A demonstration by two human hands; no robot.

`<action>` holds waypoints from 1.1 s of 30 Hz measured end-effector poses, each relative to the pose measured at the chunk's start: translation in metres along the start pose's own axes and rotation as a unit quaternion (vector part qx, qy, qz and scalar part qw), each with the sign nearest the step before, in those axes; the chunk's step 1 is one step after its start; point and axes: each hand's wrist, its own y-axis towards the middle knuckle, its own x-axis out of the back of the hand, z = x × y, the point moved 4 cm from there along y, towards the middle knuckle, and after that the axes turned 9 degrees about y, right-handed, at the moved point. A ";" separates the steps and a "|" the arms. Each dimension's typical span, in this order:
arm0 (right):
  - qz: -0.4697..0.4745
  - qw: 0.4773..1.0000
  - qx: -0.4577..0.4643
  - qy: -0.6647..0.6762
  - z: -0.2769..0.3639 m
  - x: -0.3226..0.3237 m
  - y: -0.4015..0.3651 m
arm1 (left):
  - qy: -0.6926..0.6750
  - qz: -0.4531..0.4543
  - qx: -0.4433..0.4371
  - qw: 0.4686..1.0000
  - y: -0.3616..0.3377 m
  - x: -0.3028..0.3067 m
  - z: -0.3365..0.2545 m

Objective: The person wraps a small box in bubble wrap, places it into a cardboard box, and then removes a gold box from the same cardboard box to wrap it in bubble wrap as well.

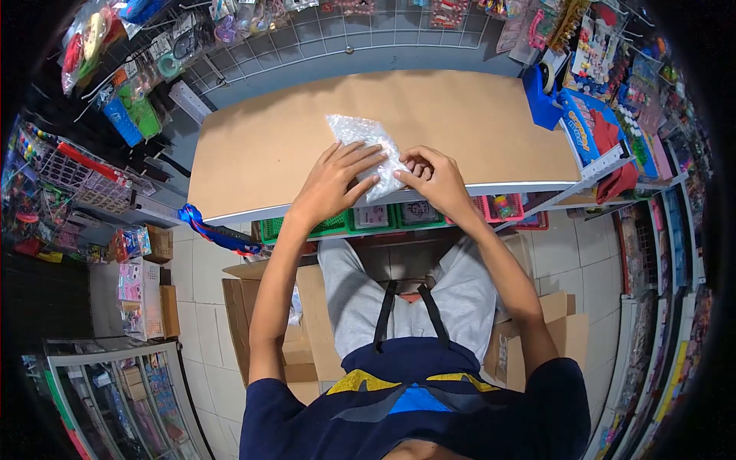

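Note:
A clear bubble-wrap packet [359,136] lies on the brown tabletop [475,123] near its front edge. My left hand [337,180] rests flat on the packet's near half, fingers spread and pressing down. My right hand [431,175] sits at the packet's right near corner, fingers curled and pinching its edge. What is inside the packet is hidden by the wrap and my hands.
Green and pink baskets [376,217] sit on a shelf under the table. A blue tape dispenser [543,93] and a blue box [586,126] stand at the table's right end. Wire racks of small goods [153,69] line the wall. Cardboard boxes [261,307] stand by my legs.

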 end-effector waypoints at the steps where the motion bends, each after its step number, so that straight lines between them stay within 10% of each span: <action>1: -0.005 1.000 -0.010 0.004 -0.001 -0.001 -0.001 | -0.006 0.007 0.000 1.000 0.000 -0.001 0.002; 24: -0.024 0.998 -0.015 -0.049 -0.002 -0.005 0.001 | 0.034 0.039 -0.005 0.999 0.014 -0.017 0.013; 33: 0.067 0.909 0.228 -0.342 0.026 -0.040 -0.031 | -0.017 0.033 0.003 0.999 0.015 -0.021 0.020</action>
